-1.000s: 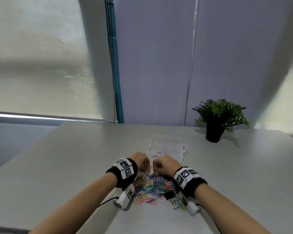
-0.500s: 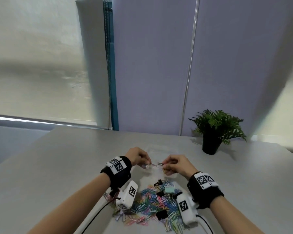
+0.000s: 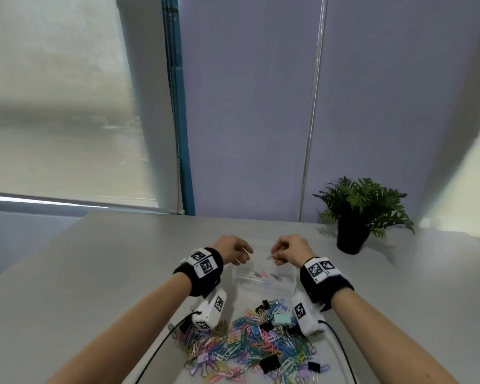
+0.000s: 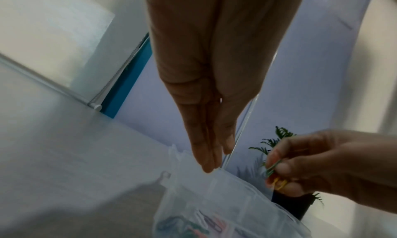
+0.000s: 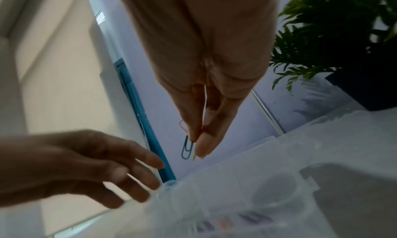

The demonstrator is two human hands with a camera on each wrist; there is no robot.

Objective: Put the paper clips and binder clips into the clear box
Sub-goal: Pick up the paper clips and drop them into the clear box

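Observation:
A clear box [image 3: 288, 281] lies open on the grey table, with a few paper clips [image 3: 275, 276] in its compartments. My right hand [image 3: 278, 254] hovers above the box and pinches a few paper clips [image 5: 187, 148], blue, red and yellow, between thumb and fingertips. My left hand [image 3: 243, 253] hangs beside it over the box's left edge [image 4: 178, 158]; its fingers [image 4: 209, 161] are straight and hold nothing. Nearer to me lies a pile of coloured paper clips [image 3: 241, 345] mixed with binder clips, one black [image 3: 270, 363] and one mint [image 3: 281, 318].
A potted plant [image 3: 354, 234] stands at the back right of the table [image 3: 94, 273], a hand's width past the box. Cables [image 3: 155, 353] run from both wrist cameras toward me across the pile. Window blinds and a wall close off the table's far edge.
Both hands rose from the pile to above the box and moved apart. The left hand opened and is empty. The right hand still pinches clips.

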